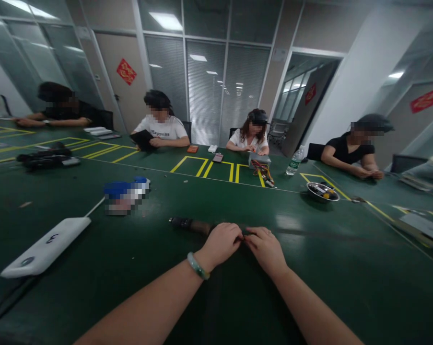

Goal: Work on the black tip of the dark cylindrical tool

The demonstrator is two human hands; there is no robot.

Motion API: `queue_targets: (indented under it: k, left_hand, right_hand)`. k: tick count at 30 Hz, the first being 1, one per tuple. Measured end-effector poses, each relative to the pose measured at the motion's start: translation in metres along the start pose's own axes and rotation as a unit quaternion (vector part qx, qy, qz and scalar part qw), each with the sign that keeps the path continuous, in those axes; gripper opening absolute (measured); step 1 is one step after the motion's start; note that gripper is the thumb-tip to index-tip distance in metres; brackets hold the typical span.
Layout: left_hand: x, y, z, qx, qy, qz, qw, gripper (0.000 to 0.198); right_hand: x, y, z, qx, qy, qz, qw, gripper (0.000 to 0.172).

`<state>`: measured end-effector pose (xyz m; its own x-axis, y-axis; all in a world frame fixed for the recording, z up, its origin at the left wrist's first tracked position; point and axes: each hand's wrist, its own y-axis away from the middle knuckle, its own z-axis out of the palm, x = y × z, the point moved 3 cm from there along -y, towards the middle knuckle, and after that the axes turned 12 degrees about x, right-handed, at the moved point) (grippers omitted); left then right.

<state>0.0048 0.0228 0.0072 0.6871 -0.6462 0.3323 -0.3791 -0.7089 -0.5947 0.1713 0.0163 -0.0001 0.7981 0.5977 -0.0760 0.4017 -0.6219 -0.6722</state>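
My left hand (220, 243) and my right hand (265, 247) meet fingertip to fingertip on the green table (310, 268) right in front of me. Both have curled fingers pinching something small and dark between them; I cannot make out what it is. A dark, elongated object (189, 224) lies on the table just behind my left hand, partly hidden by it. A green bangle (197, 266) circles my left wrist.
A white power bank (45, 247) with a cable lies at the left. A blue-topped item (124, 195) sits beyond it. A metal bowl (322, 191), a water bottle (295, 161) and a wired box (259, 162) stand further back. Several people sit across the table.
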Motion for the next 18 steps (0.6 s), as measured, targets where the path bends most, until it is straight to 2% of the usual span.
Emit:
queue_targets:
  k: [7,10,13,18]
  left_hand:
    - [0.0,0.001,-0.001,-0.015,-0.018,0.006,1.0,0.007]
    - [0.001,0.0,-0.003,-0.021,-0.02,0.001,1.0,0.013]
    - [0.005,-0.001,-0.008,-0.005,-0.009,0.011,1.0,0.022]
    - [0.016,-0.001,-0.019,0.041,0.03,0.029,0.998,0.021]
  right_hand:
    - [0.009,0.001,0.014,-0.042,-0.007,-0.017,0.999,0.019]
    - [0.012,-0.001,0.016,-0.046,0.002,-0.038,0.998,0.019]
    - [0.015,-0.001,0.02,-0.04,-0.001,-0.049,0.998,0.02]
    - [0.016,0.0,0.025,-0.058,0.004,-0.038,0.998,0.026]
